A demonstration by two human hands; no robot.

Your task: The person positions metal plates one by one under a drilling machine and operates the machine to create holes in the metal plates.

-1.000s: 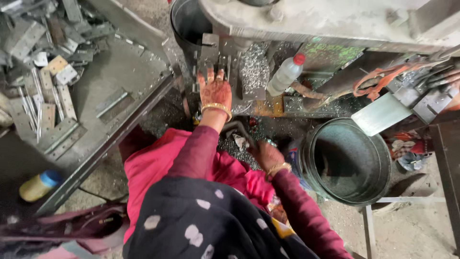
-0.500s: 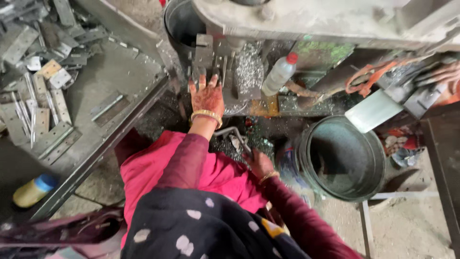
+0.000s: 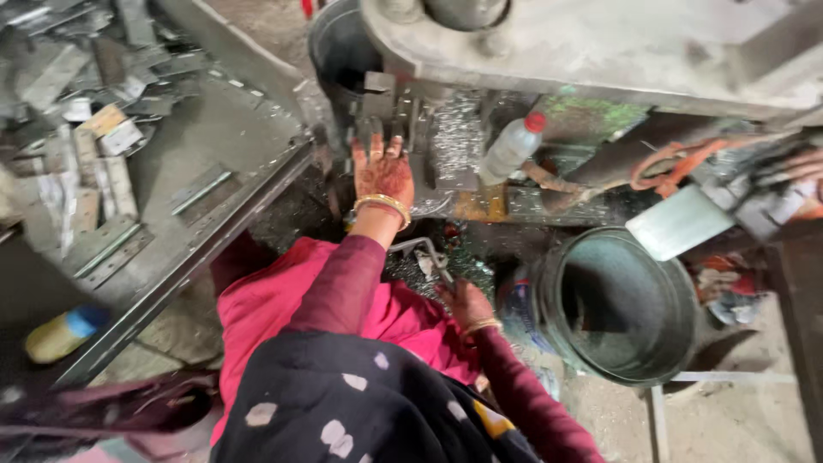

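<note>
My left hand (image 3: 382, 174), with a gold bangle at the wrist, reaches forward and lies flat with fingers spread against the dark metal die blocks (image 3: 380, 105) of a big grey press machine (image 3: 600, 51). It holds nothing that I can see. My right hand (image 3: 465, 302) is lower, near my pink-clad lap, with its fingers curled on the end of a thin bent metal rod (image 3: 422, 249). Shiny metal shavings (image 3: 457, 137) lie around the die.
A white plastic bottle with a red cap (image 3: 512, 147) stands right of the die. A dark round bucket (image 3: 613, 304) sits at the right. Several flat metal strips (image 3: 86, 163) lie piled on the left, past a sloping steel rail (image 3: 197, 257). A yellow bottle (image 3: 62, 333) lies lower left.
My left hand stays at the die, shifted slightly left. My right hand has moved a little left, closer to the bent rod. The view has drifted slightly.
</note>
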